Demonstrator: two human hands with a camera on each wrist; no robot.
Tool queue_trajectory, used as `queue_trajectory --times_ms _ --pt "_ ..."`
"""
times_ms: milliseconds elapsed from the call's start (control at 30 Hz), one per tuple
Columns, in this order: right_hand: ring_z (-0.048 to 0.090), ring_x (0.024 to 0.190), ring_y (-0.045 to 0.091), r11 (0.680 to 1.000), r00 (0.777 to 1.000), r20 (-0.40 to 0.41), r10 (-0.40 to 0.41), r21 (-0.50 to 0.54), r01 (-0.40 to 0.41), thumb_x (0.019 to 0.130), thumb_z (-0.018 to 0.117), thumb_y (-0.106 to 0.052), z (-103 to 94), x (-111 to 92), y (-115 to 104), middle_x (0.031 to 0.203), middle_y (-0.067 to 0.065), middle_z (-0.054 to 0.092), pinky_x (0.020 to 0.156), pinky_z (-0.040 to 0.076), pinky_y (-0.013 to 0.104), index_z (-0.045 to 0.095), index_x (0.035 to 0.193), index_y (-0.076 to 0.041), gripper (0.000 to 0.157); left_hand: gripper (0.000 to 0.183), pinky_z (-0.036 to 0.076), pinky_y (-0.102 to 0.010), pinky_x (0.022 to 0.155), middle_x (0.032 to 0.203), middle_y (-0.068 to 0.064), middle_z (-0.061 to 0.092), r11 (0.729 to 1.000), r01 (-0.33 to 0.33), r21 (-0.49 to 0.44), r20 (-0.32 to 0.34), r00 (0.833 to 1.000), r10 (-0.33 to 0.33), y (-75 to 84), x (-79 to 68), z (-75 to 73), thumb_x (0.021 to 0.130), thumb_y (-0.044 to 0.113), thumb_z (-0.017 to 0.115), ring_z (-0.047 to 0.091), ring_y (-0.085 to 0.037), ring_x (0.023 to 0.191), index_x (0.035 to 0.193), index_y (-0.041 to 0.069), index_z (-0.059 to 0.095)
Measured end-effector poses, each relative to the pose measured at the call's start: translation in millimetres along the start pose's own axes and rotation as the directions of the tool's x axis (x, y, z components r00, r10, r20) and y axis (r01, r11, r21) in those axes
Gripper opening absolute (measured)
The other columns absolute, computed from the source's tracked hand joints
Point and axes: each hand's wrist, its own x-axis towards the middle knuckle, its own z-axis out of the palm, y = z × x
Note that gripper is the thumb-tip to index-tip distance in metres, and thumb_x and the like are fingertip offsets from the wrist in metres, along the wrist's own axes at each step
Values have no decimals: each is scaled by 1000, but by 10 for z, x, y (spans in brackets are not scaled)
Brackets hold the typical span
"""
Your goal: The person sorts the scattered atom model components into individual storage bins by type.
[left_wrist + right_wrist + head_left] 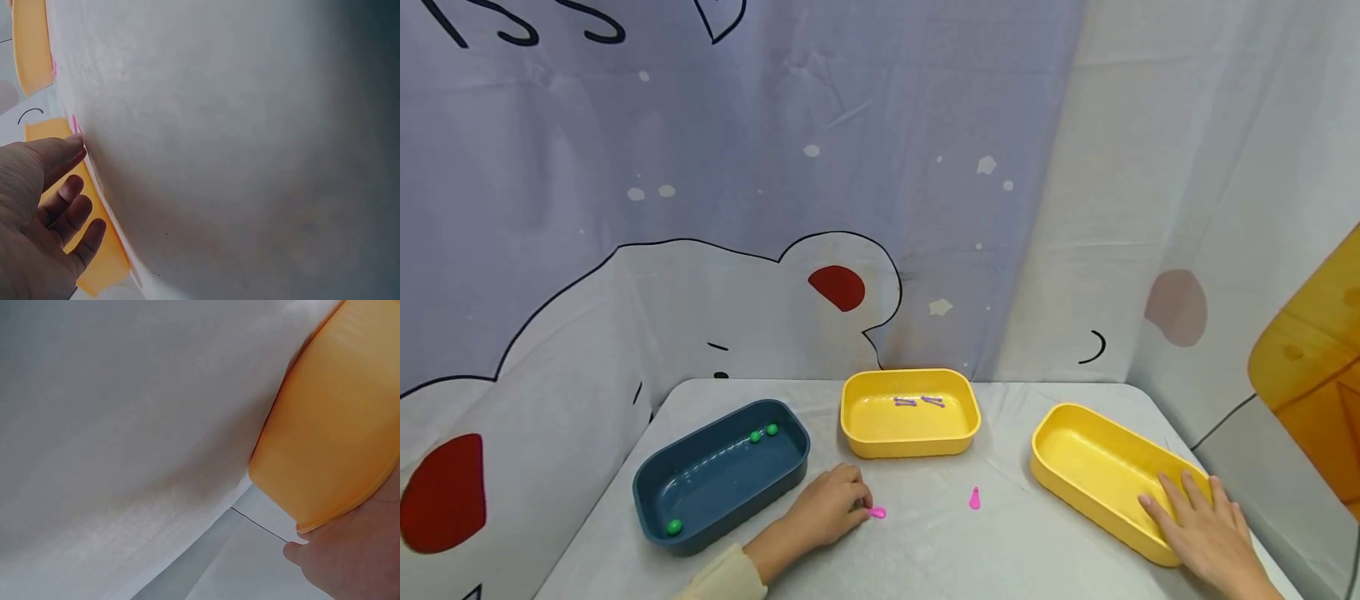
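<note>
My left hand [829, 506] is low over the middle of the table, thumb and forefinger pinching a small pink teardrop-shaped piece [877, 512]. The left wrist view shows the pink piece [75, 123] at the fingertips, partly hidden, with the other fingers loosely bent. A second pink teardrop-shaped piece [975, 498] lies on the table to the right. My right hand [1213, 533] rests over the near right end of a yellow tray [1075, 493], fingers spread and reaching inside. In the right wrist view, the hand [356, 556] touches the tray's rim [350, 509].
A dark blue tray [651, 479] at the left holds a few green balls [756, 437]. At the back middle, another yellow tray [910, 448] contains small purple bone-shaped sticks [906, 402]. A printed curtain [775, 317] stands behind the white-covered table [940, 550].
</note>
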Motion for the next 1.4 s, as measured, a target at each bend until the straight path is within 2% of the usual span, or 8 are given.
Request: queue_trajectory --times_ms 133,367,467,733,1033,1267,1400 --pt "-16 137 68 1000 1000 2 4 -1 -4 102 26 -68 -5 4 0 149 49 7 104 -5 83 24 149 16 97 7 44 -23 69 83 16 49 1000 0 -5 -7 1000 0 11 9 -6 88 30 80 47 -4 80 90 25 76" --pt "-14 137 68 1000 1000 4 2 4 -2 102 26 -69 0 -4 6 149 49 8 103 -5 83 24 149 16 97 4 49 -24 72 81 18 53 998 -58 -22 -1 998 58 77 49 -26 89 27 77 52 -3 80 87 25 74" --pt "-14 137 68 1000 1000 3 -2 8 2 102 27 -68 -2 -10 6 149 49 8 103 -5 83 24 149 16 97 6 49 -24 73 77 19 54 998 -64 -20 9 998 64 111 85 -30 90 25 76 52 -2 79 85 26 72" --pt "-16 137 68 1000 1000 12 -4 22 3 102 27 -69 -15 -19 0 150 49 6 103 -6 83 23 150 16 97 10 48 -23 71 74 18 57 998 -34 -49 26 999 36 229 180 -85 88 20 76 50 -3 74 83 24 68" --pt "-18 137 68 1000 1000 10 -2 24 2 102 27 -68 -15 -22 3 150 48 6 102 -6 84 22 150 15 96 12 48 -19 69 75 17 58 994 -20 -109 19 1000 22 379 314 -81 88 16 76 49 -3 74 85 23 67" --pt "-16 137 68 1000 1000 21 3 24 -3 102 27 -69 -19 -10 1 150 48 6 102 -6 84 23 150 15 98 16 47 -17 67 77 18 58 990 -14 -144 26 1000 18 534 420 -120 86 17 80 48 -3 74 85 26 66" --pt "-17 137 68 1000 1000 19 2 22 -2 101 27 -69 -20 -7 -4 150 48 6 102 -6 83 22 151 15 98 16 46 -17 67 79 18 58 987 -37 -158 -3 999 37 595 488 -139 85 17 81 48 -2 75 85 25 67"
